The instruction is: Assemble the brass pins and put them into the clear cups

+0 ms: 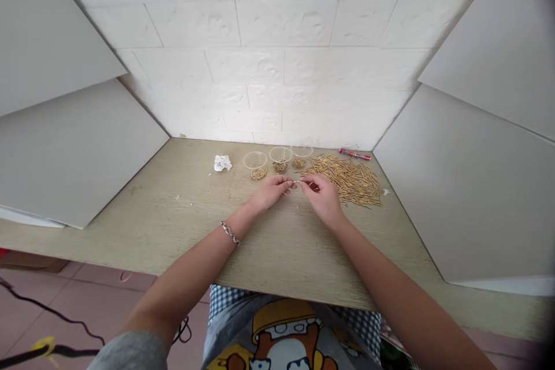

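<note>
My left hand [277, 189] and my right hand [321, 194] meet over the middle of the table, fingertips pinched close together. Between them runs a thin gold-coloured pin [296, 181], gripped at each end; its details are too small to make out. Right beside my right hand spreads a large heap of slim gold-coloured pins [353, 179]. Just beyond my hands stand three clear plastic cups, the left cup [255, 159], the middle cup [280, 154] and the right cup [302, 151], each with small gold-coloured pieces at the bottom.
A crumpled white tissue [222, 163] lies left of the cups. Behind the heap rests a red printed tube [354, 154]. Grey panels, one left [87, 150] and one right [472, 185], flank the wooden table [295, 254], and a white brick-patterned wall [260, 69] closes the back.
</note>
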